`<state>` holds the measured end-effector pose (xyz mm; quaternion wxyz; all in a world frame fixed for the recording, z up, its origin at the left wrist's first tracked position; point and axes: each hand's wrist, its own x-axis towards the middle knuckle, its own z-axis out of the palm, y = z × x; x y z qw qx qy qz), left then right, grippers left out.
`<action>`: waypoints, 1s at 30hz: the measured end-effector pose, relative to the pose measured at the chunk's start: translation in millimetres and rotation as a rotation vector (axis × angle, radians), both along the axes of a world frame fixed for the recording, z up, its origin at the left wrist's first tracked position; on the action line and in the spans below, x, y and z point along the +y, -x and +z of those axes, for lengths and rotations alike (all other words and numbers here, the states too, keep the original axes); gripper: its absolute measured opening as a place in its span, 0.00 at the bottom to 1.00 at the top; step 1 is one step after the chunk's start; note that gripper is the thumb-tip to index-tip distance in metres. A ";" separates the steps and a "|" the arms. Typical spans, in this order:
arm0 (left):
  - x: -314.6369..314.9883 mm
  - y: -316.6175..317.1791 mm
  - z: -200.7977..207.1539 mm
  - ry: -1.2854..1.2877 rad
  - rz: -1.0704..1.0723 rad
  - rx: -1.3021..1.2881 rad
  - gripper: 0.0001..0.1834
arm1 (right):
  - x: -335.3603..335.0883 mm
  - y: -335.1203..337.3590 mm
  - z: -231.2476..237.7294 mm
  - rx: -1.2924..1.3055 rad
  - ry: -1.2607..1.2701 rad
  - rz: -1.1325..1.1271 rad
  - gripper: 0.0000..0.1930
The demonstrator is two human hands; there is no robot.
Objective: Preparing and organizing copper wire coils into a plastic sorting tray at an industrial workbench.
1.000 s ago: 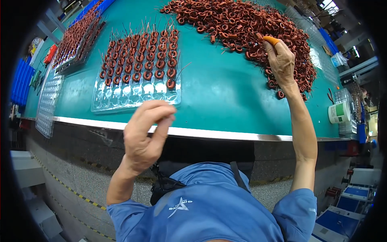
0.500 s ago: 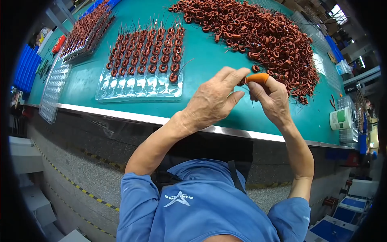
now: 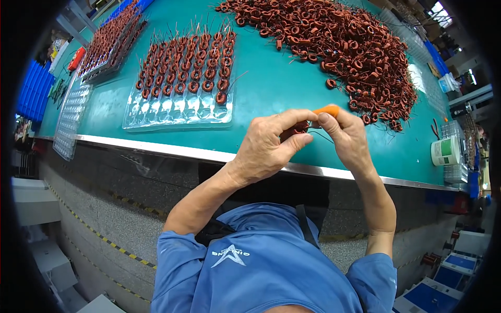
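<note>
Between the thumb and fingers of my left hand is a red-brown wire-wound ring coil, partly hidden by the fingers. My right hand is closed just beside it, thumb pressed against a forefinger that wears an orange finger cot. These fingertips pinch at the coil's wire end, mostly covered by the thumb. A thin dark lead runs from the coil below the right thumb. Both hands are above the green table, near its front edge.
Left of my hands lies a clear blister tray, its far rows filled with upright coils. A large heap of loose coils covers the far right. Stacked filled trays stand far left; a white-and-green tub sits at right.
My hands have come slightly lower and nearer to me. The left fingers now wrap more of the coil, and the right hand has shifted a little left, its orange-covered finger pointing lower.
</note>
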<state>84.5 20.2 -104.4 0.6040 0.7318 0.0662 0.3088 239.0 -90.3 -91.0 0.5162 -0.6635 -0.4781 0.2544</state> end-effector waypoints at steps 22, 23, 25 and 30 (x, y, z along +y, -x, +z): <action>7.6 8.6 -17.7 0.272 -0.035 0.096 0.08 | 1.7 16.8 -3.5 -0.434 -0.177 -0.095 0.09; 6.9 8.7 -18.2 0.296 -0.032 0.081 0.08 | 1.5 15.9 -4.3 -0.433 -0.174 -0.097 0.09; 1.5 9.6 -15.4 0.327 -0.031 0.059 0.08 | 2.6 12.0 -6.8 -0.136 -0.141 -0.049 0.10; -3.8 8.0 -17.6 0.509 -0.027 0.035 0.07 | 15.1 9.9 -35.6 0.497 -0.211 0.027 0.13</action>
